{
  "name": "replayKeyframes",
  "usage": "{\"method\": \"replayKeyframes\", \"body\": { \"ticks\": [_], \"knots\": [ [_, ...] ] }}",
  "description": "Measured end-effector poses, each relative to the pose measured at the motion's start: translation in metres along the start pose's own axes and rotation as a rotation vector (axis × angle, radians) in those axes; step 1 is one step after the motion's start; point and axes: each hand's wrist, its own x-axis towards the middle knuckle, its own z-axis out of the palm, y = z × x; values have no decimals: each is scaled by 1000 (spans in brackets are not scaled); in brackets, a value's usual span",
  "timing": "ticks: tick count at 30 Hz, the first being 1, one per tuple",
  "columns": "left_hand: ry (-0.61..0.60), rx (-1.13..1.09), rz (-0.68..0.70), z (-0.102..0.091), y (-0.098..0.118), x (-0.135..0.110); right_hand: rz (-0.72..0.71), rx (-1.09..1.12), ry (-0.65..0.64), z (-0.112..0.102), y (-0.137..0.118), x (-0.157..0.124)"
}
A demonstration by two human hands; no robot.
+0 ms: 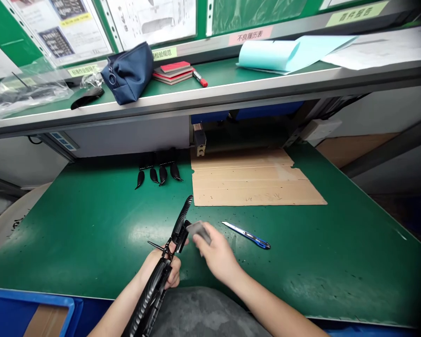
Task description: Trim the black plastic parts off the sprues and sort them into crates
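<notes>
My left hand (173, 272) is closed around a long black ribbed plastic part (150, 294), which slants from the lower edge up toward the middle of the bench. A thin black strip sticks out sideways near the grip. Pinched in my right hand (219, 252) is a small flat grey piece (199, 230), perhaps a sanding pad. Its edge is at or very near the black part's upper end; I cannot tell whether they touch. To the right of my right hand lies a blue utility knife (247, 235) with its blade out.
Several black curved parts (163, 173) lie at the back of the green bench (101, 224), beside a flat cardboard sheet (245, 182). Above runs a shelf with a navy pouch (129, 72), red notebooks (172, 72), a marker (200, 79) and papers. A blue tray (70, 309) stands lower left.
</notes>
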Motion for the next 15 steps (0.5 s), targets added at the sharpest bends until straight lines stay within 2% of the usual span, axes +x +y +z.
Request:
{"method": "replayKeyframes", "body": {
  "ticks": [2,4,5,6,9,11,15],
  "knots": [
    [17,-8,-9,-2,-2,-1,-2,-8,-1,-3,3,2],
    [34,-13,-8,-1,-3,-1,-51,-26,-129,-4,5,1],
    [39,-14,-9,0,-3,-1,-74,-41,-151,-5,7,1],
    [43,-15,-14,2,-3,-2,-84,-62,-124,-6,9,2],
    [51,-13,-38,7,1,-4,-75,-134,125,-12,17,10],
    [58,3,-49,10,3,-6,-162,-217,156,-16,22,13],
    [2,12,-66,10,3,-7,-425,-338,3,-16,25,6]
  ]
}}
